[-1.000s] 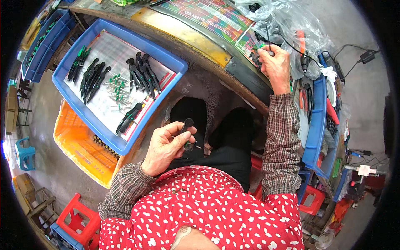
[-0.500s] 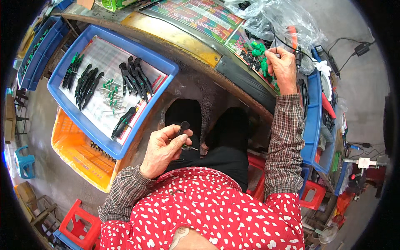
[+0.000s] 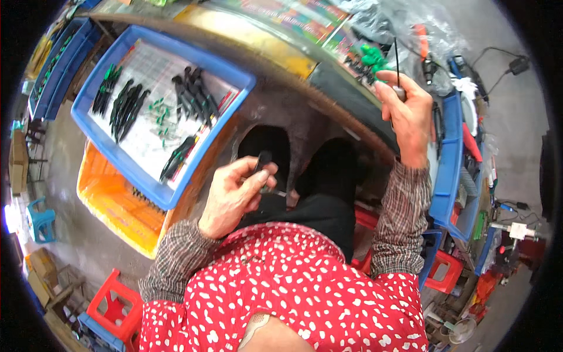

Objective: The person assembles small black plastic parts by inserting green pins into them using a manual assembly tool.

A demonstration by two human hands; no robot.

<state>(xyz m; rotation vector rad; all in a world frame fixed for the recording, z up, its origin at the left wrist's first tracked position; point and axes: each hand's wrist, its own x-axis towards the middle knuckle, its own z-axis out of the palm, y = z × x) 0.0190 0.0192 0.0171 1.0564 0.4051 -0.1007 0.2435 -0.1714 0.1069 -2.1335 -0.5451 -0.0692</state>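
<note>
Right hand (image 3: 409, 111) drew back over cluttered workbench (image 3: 346, 92)

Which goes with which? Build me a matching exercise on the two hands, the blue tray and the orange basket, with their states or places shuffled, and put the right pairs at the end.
Things
1. Left hand
2. Right hand
3. Blue tray
4. Orange basket

States or places
A. Lined with a pale sheet
B. Holding a thin dark rod
C. Partly hidden by another container
D. Pinching a small dark piece

Right pairs: 1-D, 2-B, 3-A, 4-C
</note>
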